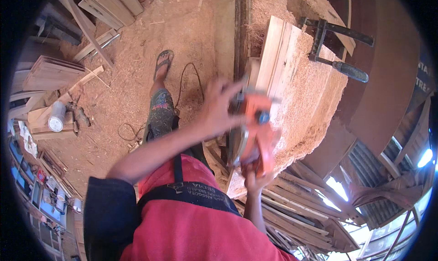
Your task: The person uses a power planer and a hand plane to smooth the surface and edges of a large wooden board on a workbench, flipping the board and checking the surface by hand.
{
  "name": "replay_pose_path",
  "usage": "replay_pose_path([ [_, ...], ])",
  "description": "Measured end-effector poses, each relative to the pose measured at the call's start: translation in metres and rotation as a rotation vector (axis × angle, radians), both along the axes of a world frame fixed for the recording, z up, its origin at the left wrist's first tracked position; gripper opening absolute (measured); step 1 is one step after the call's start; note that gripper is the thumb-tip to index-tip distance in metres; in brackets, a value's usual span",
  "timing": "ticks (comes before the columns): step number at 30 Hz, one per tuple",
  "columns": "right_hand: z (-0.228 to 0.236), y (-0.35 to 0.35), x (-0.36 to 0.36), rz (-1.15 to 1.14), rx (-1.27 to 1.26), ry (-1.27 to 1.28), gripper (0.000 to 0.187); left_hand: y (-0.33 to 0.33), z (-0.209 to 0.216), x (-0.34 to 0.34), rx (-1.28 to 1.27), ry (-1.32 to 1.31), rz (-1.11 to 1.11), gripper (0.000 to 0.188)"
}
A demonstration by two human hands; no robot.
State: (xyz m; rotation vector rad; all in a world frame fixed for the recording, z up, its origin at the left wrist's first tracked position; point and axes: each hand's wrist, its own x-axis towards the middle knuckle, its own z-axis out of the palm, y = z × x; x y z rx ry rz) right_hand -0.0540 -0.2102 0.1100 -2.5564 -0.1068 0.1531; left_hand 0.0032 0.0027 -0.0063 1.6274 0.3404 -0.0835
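Observation:
An orange electric planer (256,108) with a dark-blue knob sits over the near part of a pale wooden board (273,56); motion blurs it. My right hand (255,178) is wrapped round the planer's rear handle. On the left, my left hand (219,107) is blurred beside the planer's front, thumb and forefinger spread apart; whether it touches the tool I cannot tell. The board has a stepped long edge along its left side. Curly shavings (315,83) are heaped against the board's right side. The planer's sole is hidden.
A black bar clamp (318,40) with a dark handle stands at the board's far end. Stacked planks (292,201) lie at the lower right, more boards (48,73) at the left. A cord (185,72) loops across the dusty floor near a sandalled foot (163,62). A white can (57,117) stands left.

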Motion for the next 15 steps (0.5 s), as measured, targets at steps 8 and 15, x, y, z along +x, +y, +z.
replay_pose_path([
  [8,-0.014,-0.093,-0.111,-0.188,0.119,0.241,0.021,-0.053,0.002,-0.082,-0.053,0.040,0.019,0.090],
  [15,-0.020,-0.012,0.000,-0.146,0.292,0.245,0.025,0.011,-0.009,0.013,-0.013,-0.007,0.069,0.092],
])
